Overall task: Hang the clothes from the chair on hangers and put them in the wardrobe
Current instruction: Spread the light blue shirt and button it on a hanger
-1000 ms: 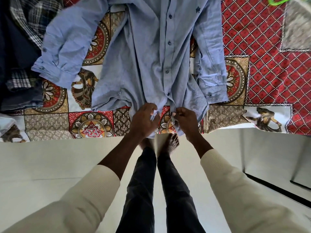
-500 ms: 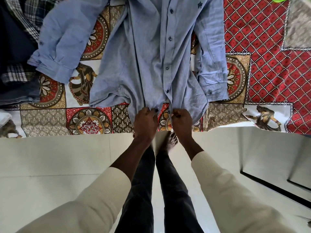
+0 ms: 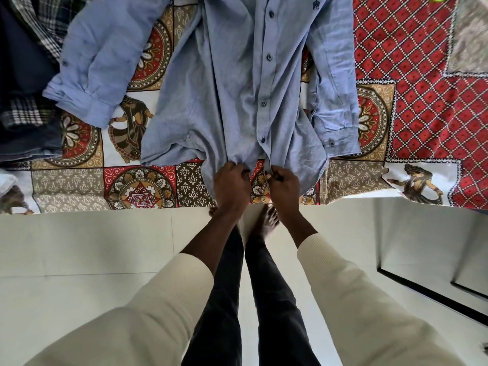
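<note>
— Where's the shirt?
— The blue shirt [image 3: 227,83] lies spread near the bed's [image 3: 148,188] front edge.
— Your hands?
— My left hand [image 3: 231,186] and right hand [image 3: 284,184] each pinch its hem.

One view only, head-worn, wide-angle. Looks steeply down from above the person's own arms, forward over the floor [image 3: 79,247] to the near edge of the patterned bedspread [image 3: 148,186]. Close enough for both hands to sit mid-frame; legs and feet straight below. Edges bent by the lens. No second view for overlap.
</note>
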